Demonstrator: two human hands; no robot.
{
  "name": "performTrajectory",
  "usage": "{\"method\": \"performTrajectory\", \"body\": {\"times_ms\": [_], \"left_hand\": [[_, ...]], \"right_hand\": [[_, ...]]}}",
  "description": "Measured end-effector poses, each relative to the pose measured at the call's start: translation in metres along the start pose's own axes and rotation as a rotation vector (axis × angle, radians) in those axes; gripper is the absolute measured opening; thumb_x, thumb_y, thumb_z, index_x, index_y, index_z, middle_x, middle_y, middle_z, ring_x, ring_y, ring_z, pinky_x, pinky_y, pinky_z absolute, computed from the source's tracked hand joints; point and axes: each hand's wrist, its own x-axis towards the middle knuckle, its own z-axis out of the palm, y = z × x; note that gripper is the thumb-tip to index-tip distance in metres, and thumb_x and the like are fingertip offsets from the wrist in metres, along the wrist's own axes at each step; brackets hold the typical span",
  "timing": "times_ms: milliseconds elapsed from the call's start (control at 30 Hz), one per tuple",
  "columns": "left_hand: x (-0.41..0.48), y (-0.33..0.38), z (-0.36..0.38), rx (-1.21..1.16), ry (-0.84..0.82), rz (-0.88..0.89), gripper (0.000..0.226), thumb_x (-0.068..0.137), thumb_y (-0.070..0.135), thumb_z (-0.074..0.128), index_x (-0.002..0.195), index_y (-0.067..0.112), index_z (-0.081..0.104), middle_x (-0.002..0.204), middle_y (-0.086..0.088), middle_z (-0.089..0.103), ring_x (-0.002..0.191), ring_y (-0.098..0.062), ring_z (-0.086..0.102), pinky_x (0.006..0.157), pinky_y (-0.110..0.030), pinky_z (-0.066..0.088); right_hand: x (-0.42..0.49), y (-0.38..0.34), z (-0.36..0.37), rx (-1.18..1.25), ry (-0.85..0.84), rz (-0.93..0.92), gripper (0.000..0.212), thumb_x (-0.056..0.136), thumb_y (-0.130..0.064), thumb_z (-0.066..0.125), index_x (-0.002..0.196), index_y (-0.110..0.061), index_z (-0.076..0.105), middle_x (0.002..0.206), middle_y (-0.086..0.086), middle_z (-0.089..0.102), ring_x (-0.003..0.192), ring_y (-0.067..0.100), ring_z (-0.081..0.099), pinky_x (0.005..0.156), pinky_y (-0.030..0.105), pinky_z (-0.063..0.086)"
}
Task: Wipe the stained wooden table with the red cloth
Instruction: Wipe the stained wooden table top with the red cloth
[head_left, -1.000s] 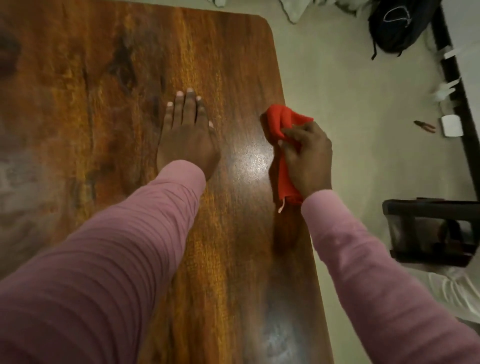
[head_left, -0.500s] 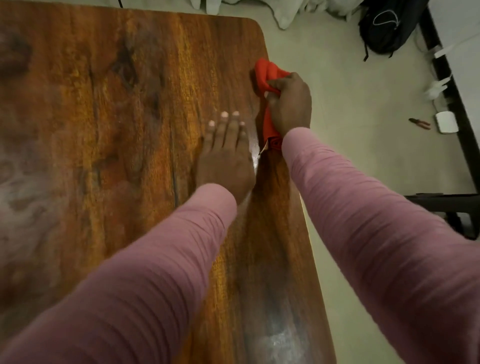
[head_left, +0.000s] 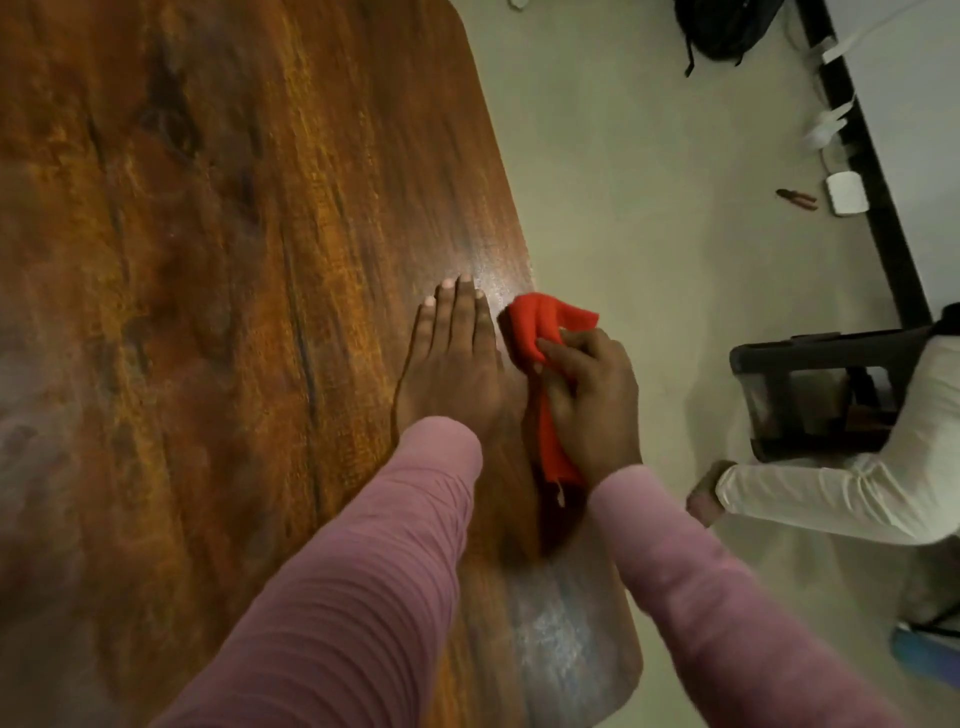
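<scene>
While the right grip (head_left: 587, 400) bunches the soft, limp red cloth (head_left: 537, 325) at three o'clock on the counter (head_left: 208, 260), the left grip (head_left: 452, 364) lies flat, empty.

The right hand (head_left: 592, 400) is pulling the red cloth (head_left: 535, 325) back along the desk (head_left: 234, 260) edge, beside the left hand (head_left: 457, 364).

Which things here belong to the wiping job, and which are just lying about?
In the job: stained brown wooden table; crumpled red cloth, gripped by the right hand; left hand, flat on the table.
Lying about: black backpack; small white square box; dark piece of furniture.
</scene>
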Motion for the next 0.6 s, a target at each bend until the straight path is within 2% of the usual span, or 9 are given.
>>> {"method": "performTrajectory", "body": {"times_ms": [133,200,333,400,500,600], "left_hand": [[0.001,0.005,-0.006,0.003,-0.009,-0.009,0.075,0.082,0.033,-0.015,0.149,0.003,0.002,0.16,-0.014,0.003,0.147,-0.029,-0.002,0.114,-0.04,-0.013],[0.001,0.004,-0.006,0.022,0.0,-0.006,0.074,0.085,0.033,-0.012,0.15,0.004,0.005,0.16,-0.013,0.003,0.147,-0.028,-0.001,0.113,-0.039,-0.013],[-0.002,0.001,-0.005,0.054,0.01,0.008,0.06,0.095,0.027,0.008,0.15,0.003,0.008,0.16,-0.013,0.005,0.147,-0.028,0.001,0.116,-0.039,-0.007],[-0.003,0.001,-0.004,0.054,0.025,0.013,0.058,0.098,0.027,0.015,0.15,0.003,0.009,0.16,-0.013,0.006,0.147,-0.027,0.001,0.117,-0.039,-0.005],[-0.004,0.0,-0.004,0.061,0.031,0.018,0.058,0.098,0.027,0.018,0.15,0.003,0.011,0.16,-0.013,0.006,0.147,-0.027,0.002,0.118,-0.039,-0.003],[-0.003,0.001,-0.005,0.081,0.03,0.024,0.058,0.097,0.027,0.017,0.15,0.002,0.011,0.16,-0.013,0.007,0.147,-0.027,0.002,0.118,-0.039,-0.002]], "right_hand": [[0.081,-0.016,0.008,-0.012,0.016,0.019,0.031,0.084,-0.014,0.063,0.115,-0.015,0.069,0.125,0.01,0.06,0.111,0.03,0.055,0.096,0.03,0.042],[0.096,-0.017,0.009,-0.038,-0.007,-0.011,0.031,0.084,-0.017,0.063,0.115,-0.015,0.069,0.125,0.009,0.059,0.112,0.03,0.054,0.096,0.031,0.043],[0.022,0.004,-0.002,-0.014,0.003,-0.024,0.028,0.083,-0.013,0.066,0.111,-0.012,0.071,0.114,0.013,0.063,0.101,0.034,0.056,0.087,0.037,0.045],[-0.038,0.021,-0.013,-0.017,0.012,-0.019,0.024,0.082,-0.008,0.069,0.106,-0.009,0.072,0.107,0.015,0.065,0.093,0.036,0.057,0.083,0.032,0.043],[-0.109,0.037,-0.027,-0.056,-0.016,0.0,0.024,0.08,-0.003,0.072,0.103,-0.007,0.073,0.104,0.015,0.065,0.09,0.036,0.058,0.083,0.024,0.034],[-0.119,0.037,-0.029,-0.092,-0.048,-0.004,0.023,0.079,-0.001,0.072,0.101,-0.007,0.074,0.103,0.015,0.066,0.089,0.037,0.058,0.08,0.03,0.041]]}}
